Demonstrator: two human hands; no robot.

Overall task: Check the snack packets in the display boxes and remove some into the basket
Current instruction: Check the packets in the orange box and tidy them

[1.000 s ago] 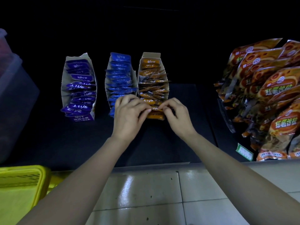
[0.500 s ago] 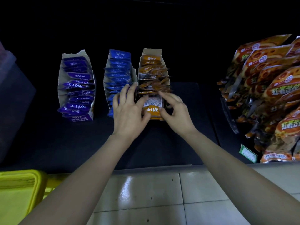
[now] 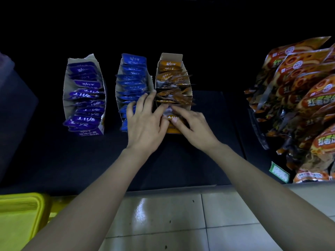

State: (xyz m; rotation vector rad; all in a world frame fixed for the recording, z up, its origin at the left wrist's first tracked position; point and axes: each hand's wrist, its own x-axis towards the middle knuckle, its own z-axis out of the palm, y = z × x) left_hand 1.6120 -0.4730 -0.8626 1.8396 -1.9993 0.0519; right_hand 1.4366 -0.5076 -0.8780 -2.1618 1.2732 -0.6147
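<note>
In the orange box (image 3: pixel 171 56), the right hand (image 3: pixel 194 127) pinches the front packet (image 3: pixel 170 117), probably light and slippery, best gripped by its seam, while the left hand (image 3: pixel 145 125) steadies flat-fingered.

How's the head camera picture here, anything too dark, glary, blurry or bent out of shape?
Head view: the shelf around the orange box is nearly black; head view: white glare streaks the floor tile; head view: the wide lens stretches the bags at right; head view: left hand and right hand look slightly soft.
</note>
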